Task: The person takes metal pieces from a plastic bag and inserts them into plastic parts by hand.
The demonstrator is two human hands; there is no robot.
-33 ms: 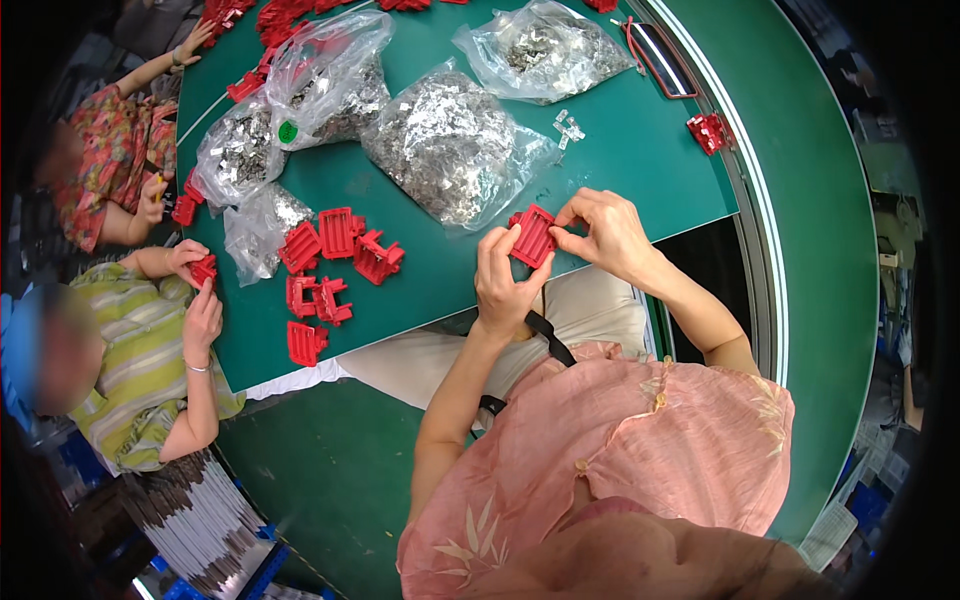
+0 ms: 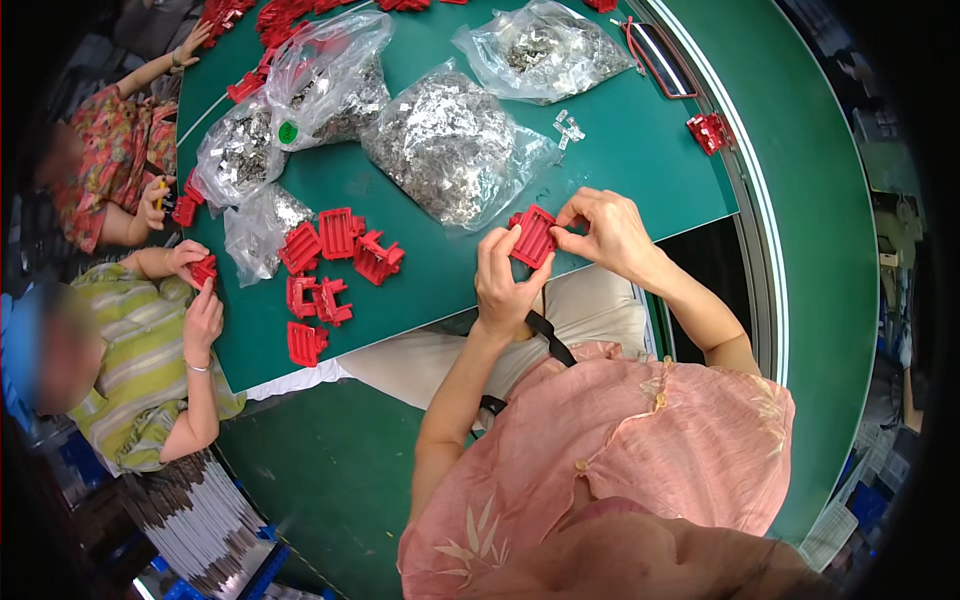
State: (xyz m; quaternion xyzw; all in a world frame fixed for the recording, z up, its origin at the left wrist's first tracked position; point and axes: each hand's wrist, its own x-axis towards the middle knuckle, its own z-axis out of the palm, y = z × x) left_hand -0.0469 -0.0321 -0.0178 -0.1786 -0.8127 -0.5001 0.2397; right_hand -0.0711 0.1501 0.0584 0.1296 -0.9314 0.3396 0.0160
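Over the near edge of the green table, my left hand (image 2: 508,280) grips a red slotted plastic part (image 2: 533,238) between thumb and fingers. Its open slots face up. My right hand (image 2: 603,230) is closed in a pinch against the part's right edge; whatever is between thumb and forefinger is too small to make out. Left of my hands lie several similar red plastic parts, among them a slotted one (image 2: 341,233) and one on its side (image 2: 377,258). Beyond my hands rests a large clear bag of small shiny metal pieces (image 2: 445,145).
More clear bags (image 2: 550,48) of metal pieces stand farther back on the table (image 2: 640,150). A few loose metal pieces (image 2: 568,128), a red-cased phone (image 2: 660,60) and a red part (image 2: 708,132) lie to the right. At left, a co-worker's hands (image 2: 203,300) hold a red part; another person sits beyond.
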